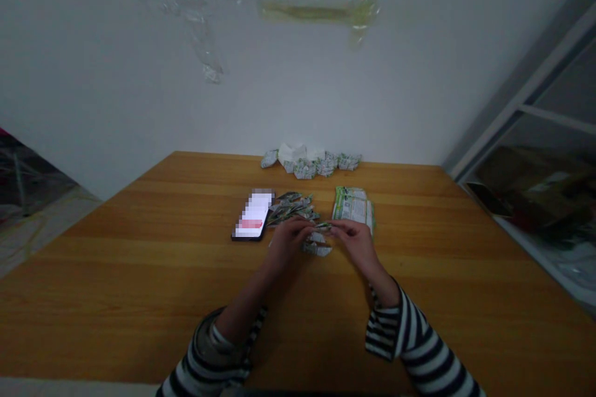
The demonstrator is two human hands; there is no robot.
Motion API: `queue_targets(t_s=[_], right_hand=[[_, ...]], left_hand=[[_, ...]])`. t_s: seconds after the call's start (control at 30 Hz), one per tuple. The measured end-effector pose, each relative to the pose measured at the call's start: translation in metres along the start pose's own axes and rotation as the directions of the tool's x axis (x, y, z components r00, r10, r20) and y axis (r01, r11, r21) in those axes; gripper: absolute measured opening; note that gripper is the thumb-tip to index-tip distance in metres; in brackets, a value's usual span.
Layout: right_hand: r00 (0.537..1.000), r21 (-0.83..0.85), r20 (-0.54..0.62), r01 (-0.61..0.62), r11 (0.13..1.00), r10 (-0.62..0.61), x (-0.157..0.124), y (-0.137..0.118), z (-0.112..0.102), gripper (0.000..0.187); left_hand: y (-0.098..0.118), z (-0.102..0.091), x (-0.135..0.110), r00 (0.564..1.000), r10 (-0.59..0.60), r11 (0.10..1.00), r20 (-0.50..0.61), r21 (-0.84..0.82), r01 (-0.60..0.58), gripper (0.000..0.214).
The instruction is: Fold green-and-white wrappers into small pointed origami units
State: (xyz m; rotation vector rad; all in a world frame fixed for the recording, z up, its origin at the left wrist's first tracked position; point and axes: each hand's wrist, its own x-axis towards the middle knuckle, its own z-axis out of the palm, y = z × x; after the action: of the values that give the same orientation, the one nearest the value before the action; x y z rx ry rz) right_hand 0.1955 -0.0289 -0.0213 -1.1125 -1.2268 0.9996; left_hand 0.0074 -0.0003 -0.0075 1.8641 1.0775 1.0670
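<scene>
My left hand [289, 237] and my right hand [354, 239] meet over the middle of the wooden table [139, 273]. Both pinch a small folded piece of green-and-white printed paper [322, 225] between their fingertips. Just under the hands lie one or two folded paper pieces [317, 248]. A loose heap of folded strips [291, 207] lies beyond my left hand. A flat stack of green printed sheets [352, 205] lies beyond my right hand. Both sleeves are black-and-white striped.
A phone [252, 218] with a lit screen lies left of the strips. A row of folded paper shapes [310, 162] sits at the table's far edge by the white wall. A metal shelf frame [526, 105] stands at the right.
</scene>
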Motion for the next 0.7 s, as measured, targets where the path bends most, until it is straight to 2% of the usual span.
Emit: queue_targets(t_s=[0.1,0.23,0.33,0.53,0.7], right_hand=[[1.0,0.041,0.011,-0.025,0.999,0.024,0.001,0.002,-0.001,0.026],[0.999,0.015,0.03,-0.012,1.0,0.012,0.001,-0.001,-0.003,0.026],[0.999,0.015,0.041,-0.007,1.0,0.007,0.002,-0.004,-0.005,0.024],[0.987,0.077,0.155,-0.05,0.996,0.037,0.0,0.001,-0.003,0.03],[0.99,0.1,0.142,-0.025,0.995,0.011,-0.001,0.007,0.0,0.03]], left_hand=[[0.002,0.0,0.0,0.999,0.012,1.0,0.033,-0.014,-0.012,0.028],[0.009,0.001,-0.001,0.997,0.058,0.993,0.049,-0.105,-0.053,0.026],[0.013,0.001,-0.003,0.996,0.052,0.987,0.076,-0.157,-0.04,0.024],[0.006,0.003,-0.004,0.991,-0.13,0.947,0.041,-0.29,0.136,0.032],[-0.001,0.003,-0.003,0.998,-0.035,0.948,0.051,-0.315,0.049,0.024]])
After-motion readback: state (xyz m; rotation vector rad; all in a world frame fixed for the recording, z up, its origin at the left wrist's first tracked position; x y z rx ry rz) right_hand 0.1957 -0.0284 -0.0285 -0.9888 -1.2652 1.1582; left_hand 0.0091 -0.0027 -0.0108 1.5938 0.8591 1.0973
